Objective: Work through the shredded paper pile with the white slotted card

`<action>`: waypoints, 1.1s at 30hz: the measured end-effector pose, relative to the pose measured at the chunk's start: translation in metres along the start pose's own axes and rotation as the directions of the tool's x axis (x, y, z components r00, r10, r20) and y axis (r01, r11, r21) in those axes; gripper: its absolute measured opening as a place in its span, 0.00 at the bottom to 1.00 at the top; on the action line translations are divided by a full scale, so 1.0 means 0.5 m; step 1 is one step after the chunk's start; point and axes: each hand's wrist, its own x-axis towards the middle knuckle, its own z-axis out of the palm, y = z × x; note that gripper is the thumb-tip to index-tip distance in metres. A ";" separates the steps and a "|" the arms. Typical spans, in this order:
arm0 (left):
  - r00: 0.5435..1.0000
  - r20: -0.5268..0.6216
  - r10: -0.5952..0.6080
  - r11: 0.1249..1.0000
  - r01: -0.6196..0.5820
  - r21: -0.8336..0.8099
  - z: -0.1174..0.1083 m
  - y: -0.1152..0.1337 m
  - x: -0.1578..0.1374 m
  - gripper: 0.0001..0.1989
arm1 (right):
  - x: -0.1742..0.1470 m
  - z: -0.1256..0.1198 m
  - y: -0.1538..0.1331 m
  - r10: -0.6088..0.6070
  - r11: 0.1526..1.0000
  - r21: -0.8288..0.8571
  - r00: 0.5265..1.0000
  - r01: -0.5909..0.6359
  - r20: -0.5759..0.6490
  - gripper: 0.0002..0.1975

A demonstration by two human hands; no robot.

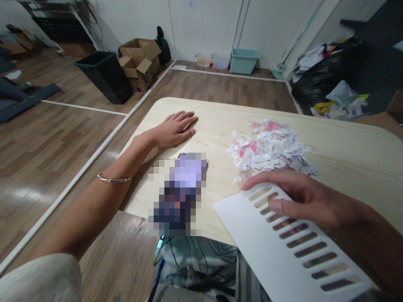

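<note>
A: What's in the right hand (315,205)?
B: A panel (261,239) — white, smooth, flat, with a ladder of round-ended slots cut along one side. Card or plastic, I can't tell.
A: How is it gripped?
B: Narrowly, thumb on top over the slots, other fingers beneath (skin shows through the openings). It's tilted over the table's (217,126) near edge, just on the near side of the scraps (277,147).
A: And those are?
B: Thin, torn-looking bits of white paper, ragged and curling, heaped loosely; some are tinted pink. Any print on them is too small to read.
A: The left hand (171,129)?
B: Palm down on the table, fingers lightly spread, well apart from the heap. A slim metal bangle (113,180) rings that forearm.
A: What's the table made of?
B: It has a pale wood-grain top, round-cornered. The phone (189,172) on it is a slab hidden under pixel blocks — I can't read its screen.
A: Beyond?
B: A black, square-mouthed bin (103,75), open cardboard boxes (140,63), an aqua tub (244,63), and a shiny, crumpled black bag (317,79).
</note>
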 end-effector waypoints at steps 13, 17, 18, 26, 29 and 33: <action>1.000 0.018 -0.018 1.000 0.019 -0.001 -0.005 0.007 0.002 0.42 | 0.014 -0.006 -0.007 0.014 0.987 -0.159 0.990 -0.036 -0.139 0.24; 1.000 0.010 -0.014 1.000 0.014 -0.003 -0.001 0.002 0.002 0.42 | 0.034 0.009 0.017 -0.124 0.948 -0.305 0.989 0.093 -0.084 0.20; 1.000 0.008 -0.014 1.000 0.014 -0.005 -0.001 0.001 0.002 0.42 | 0.037 0.013 0.022 -0.146 0.935 -0.335 0.987 0.114 -0.070 0.20; 1.000 0.003 -0.012 1.000 0.012 -0.005 -0.005 0.009 -0.001 0.44 | 0.040 0.031 0.019 -0.169 0.873 -0.469 0.985 0.137 -0.028 0.23; 1.000 0.000 -0.009 1.000 0.009 -0.014 -0.004 0.007 -0.001 0.43 | 0.044 0.038 0.010 -0.143 0.877 -0.466 0.989 0.116 -0.024 0.23; 1.000 -0.008 -0.005 1.000 0.005 -0.019 -0.001 0.004 -0.001 0.42 | 0.053 0.048 -0.001 -0.106 0.896 -0.432 0.994 0.103 0.016 0.24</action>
